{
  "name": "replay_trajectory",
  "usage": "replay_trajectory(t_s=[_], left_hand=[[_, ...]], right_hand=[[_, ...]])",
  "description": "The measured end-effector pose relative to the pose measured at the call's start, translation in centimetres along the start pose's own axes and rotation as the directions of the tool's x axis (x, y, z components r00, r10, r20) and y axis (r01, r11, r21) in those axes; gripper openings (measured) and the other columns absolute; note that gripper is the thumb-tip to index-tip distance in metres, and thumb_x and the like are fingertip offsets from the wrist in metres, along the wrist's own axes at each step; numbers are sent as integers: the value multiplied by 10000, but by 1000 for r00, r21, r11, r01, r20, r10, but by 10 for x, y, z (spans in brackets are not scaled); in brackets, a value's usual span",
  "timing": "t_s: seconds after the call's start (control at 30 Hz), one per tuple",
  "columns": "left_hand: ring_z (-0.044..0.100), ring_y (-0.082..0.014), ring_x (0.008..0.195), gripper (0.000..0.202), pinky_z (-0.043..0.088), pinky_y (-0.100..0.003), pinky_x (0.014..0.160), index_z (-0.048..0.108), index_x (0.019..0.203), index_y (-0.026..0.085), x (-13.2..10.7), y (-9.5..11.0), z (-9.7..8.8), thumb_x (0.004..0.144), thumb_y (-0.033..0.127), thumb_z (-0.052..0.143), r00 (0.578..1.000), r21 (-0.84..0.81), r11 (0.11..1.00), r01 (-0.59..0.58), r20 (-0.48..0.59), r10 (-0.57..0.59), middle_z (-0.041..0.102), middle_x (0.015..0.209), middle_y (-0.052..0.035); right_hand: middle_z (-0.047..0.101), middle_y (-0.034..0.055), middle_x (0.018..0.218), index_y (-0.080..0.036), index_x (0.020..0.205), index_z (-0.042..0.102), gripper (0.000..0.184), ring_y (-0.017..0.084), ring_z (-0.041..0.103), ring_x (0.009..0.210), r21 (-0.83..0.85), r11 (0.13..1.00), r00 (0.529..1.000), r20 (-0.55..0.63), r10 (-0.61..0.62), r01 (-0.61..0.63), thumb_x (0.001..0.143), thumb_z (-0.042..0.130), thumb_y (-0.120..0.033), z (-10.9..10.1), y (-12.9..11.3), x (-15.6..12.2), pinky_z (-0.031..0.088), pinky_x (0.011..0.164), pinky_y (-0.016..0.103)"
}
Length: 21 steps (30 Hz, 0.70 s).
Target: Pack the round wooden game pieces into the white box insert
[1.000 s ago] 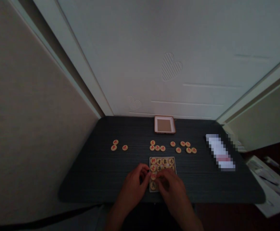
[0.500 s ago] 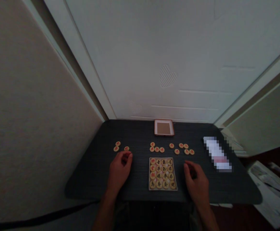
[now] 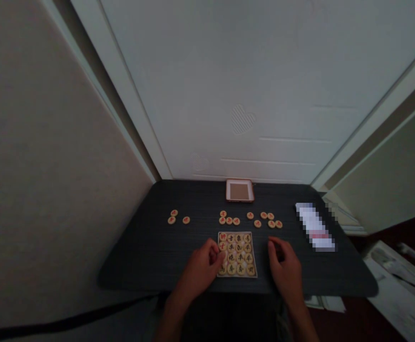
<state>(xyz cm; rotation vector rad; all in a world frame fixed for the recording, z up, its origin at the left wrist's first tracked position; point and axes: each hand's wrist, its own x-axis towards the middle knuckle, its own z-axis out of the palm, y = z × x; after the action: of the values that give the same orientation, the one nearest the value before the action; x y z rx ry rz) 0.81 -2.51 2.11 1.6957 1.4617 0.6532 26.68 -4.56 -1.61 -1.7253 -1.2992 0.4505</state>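
A small square box [image 3: 255, 254] at the front of the table holds rows of round Chinese chess pieces, most marked in black and a few in red. My left hand [image 3: 204, 262] is at the box's left edge, its curled fingertips over the left column. They cover one piece there and part of another, and whatever they pinch is hidden. To the right of the box, my right hand [image 3: 284, 262] rests closed, thumb and forefinger together with nothing visible in them. Behind the box lie loose red-marked pieces, among them a single piece [image 3: 186, 220] on the left.
An open box lid [image 3: 240, 201] sits at the table's back edge against a white door [image 3: 193, 95]. A blurred-out flat object, perhaps a phone [image 3: 314, 225], lies on the right. More loose pieces [image 3: 271, 223] stand right of centre on the dark table [image 3: 139, 256].
My left hand has moved right and toward me, from beside the loose left piece to the box's left column. The right hand stays beside the box. The view has shifted slightly.
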Motion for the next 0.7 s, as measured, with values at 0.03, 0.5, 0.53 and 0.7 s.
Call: replay_trajectory(t_s=[0.03,0.5,0.53,0.7], left_hand=[[627,-163,671,185,425,-260,632,559,880,226,0,-1,-1,930,404,549,1000,-21,1000,-6,4,6,658,719,22],[628,-170,677,218,435,-256,637,563,895,227,1,-7,-1,938,437,526,1000,-45,999,-12,6,13,680,752,4],[629,-171,682,219,439,-256,642,564,895,228,1,-7,-1,940,438,521,1000,-54,998,-15,2,15,682,760,1],[627,-178,680,242,443,-264,646,573,891,229,1,-6,-1,926,467,546,1000,-58,998,-17,-27,16,670,741,4]], right_hand=[[724,95,1006,-191,1087,697,341,225,673,805,4,1000,1000,0,-1,1,956,536,-461,0,1,0,532,745,348],[734,93,975,-200,1056,715,335,224,682,790,31,999,999,-16,-37,37,945,544,-466,3,6,1,543,733,348],[733,95,977,-200,1056,715,334,226,683,792,30,999,999,-13,-36,36,946,543,-464,4,6,1,544,735,350],[731,99,1013,-199,1092,705,345,228,684,815,35,999,1000,6,-24,24,956,522,-458,-1,8,7,547,736,352]])
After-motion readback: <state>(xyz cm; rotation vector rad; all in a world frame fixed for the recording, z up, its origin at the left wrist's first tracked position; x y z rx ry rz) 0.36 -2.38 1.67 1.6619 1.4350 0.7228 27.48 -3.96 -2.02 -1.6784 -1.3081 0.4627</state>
